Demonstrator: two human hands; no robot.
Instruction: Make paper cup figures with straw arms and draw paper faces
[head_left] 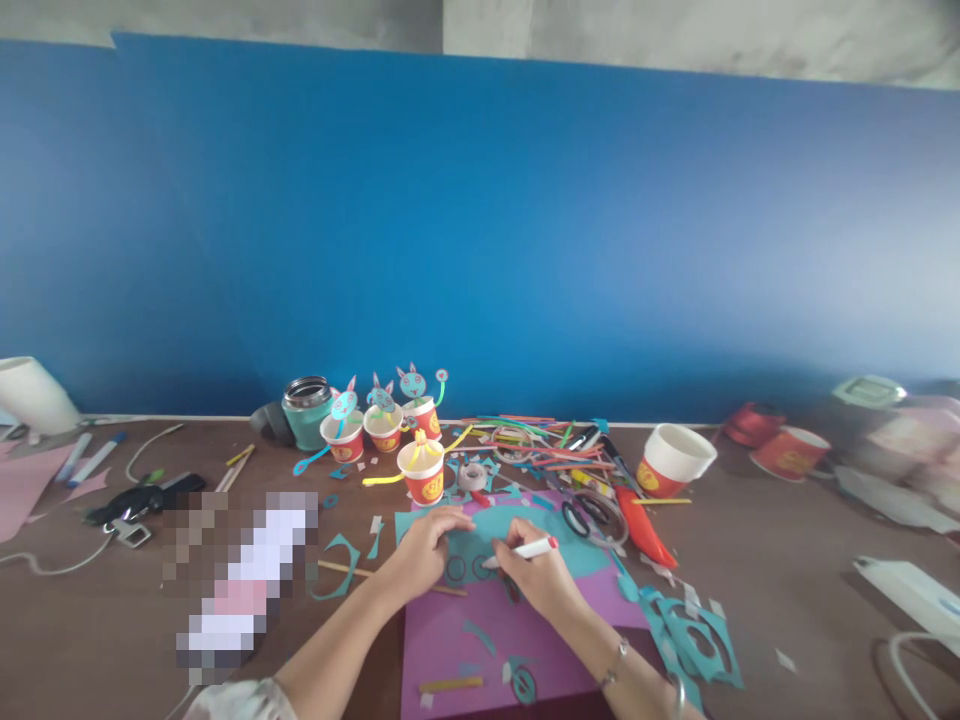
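Observation:
My right hand (529, 570) is closed round a white marker (534, 549) with a red end. Its tip touches the teal paper (555, 525), beside small drawn circles. My left hand (431, 545) lies on the left part of that paper, fingers stretched out and holding nothing. A purple sheet (442, 660) lies beneath, with teal scraps and short yellow strips on it. Just past my left hand stands a paper cup (422, 470) with yellow pipe-cleaner-like arms. Scissors (596, 518) rest on the paper's right side, near a red pointed object (645, 528).
Behind are several paper cups with cat-faced cutouts (382, 395), a teal thermos (306, 412) and coloured sticks (540, 455). To the right are a white-and-red cup (675, 460) and cut teal scraps (697, 640). Keys (131, 530) lie left. A blue partition (480, 240) bounds the table.

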